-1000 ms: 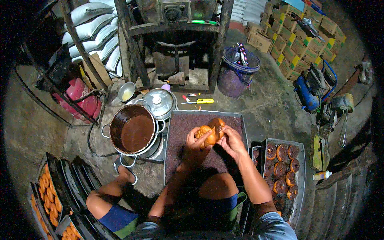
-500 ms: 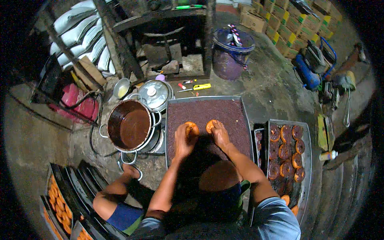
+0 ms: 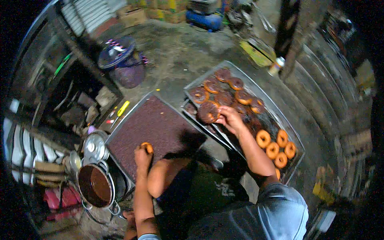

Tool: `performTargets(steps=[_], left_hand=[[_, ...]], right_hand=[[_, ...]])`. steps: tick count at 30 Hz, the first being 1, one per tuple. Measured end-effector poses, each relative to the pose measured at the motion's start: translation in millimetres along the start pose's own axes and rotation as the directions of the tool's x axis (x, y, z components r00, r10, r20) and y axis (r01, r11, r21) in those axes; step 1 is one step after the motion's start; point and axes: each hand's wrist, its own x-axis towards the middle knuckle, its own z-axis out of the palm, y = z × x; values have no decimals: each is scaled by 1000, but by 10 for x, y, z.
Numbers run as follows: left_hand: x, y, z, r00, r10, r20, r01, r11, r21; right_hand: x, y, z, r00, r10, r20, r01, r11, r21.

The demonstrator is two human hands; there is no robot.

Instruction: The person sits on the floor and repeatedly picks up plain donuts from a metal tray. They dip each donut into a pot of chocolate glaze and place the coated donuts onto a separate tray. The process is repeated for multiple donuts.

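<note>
My right hand (image 3: 230,119) grips the edge of a doughnut with a dark chocolate topping (image 3: 208,112), holding it above the near-left side of a metal tray (image 3: 298,154). More chocolate-topped doughnuts (image 3: 243,97) lie in that tray's far part, and several plain golden doughnuts (image 3: 272,151) sit in its near part. My left hand (image 3: 142,156) is closed around another doughnut (image 3: 149,147), of which only an orange-brown edge shows. It rests low over a wide tray (image 3: 146,98) filled with dark brown sprinkles (image 3: 160,124).
Left of the sprinkle tray stand a pot with brown coating inside (image 3: 101,186) and a lidded silver pot (image 3: 95,145). A yellow-handled screwdriver (image 3: 123,108) lies on the floor beyond. Further off are a purple bucket (image 3: 130,72), a blue machine (image 3: 204,20) and a white bottle (image 3: 276,67).
My view has turned to the right. My right hand has moved from the sprinkles to the doughnut tray, carrying its doughnut, now seen topping up. My left hand stays over the sprinkles.
</note>
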Motion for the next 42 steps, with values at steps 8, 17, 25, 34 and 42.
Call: performTargets(steps=[8,17,25,34,42], left_hand=[[478,440,-881,841,-259,475,450,-153,-880],[746,1223,-1137,832,313,458,553,-396,-733],[676,1464,-840,743,346,573,666,-288,-688],[584,1407,-737,842,115,527,507,166,-846],[212,858,-900,883,-100,458,466,85,-881]], right_hand=[[-1077,-457,-1556,851,185,-492,-349,899,-266],[-202,-78,-105,820,-562,106,247,181,-952],[447,696,844,872,328,364,-360,933,24],[-567,-136,-915,985,18,-170,-35,995,-96],[-851,-531,-2233,864,-76,-498,-210,844,-493]])
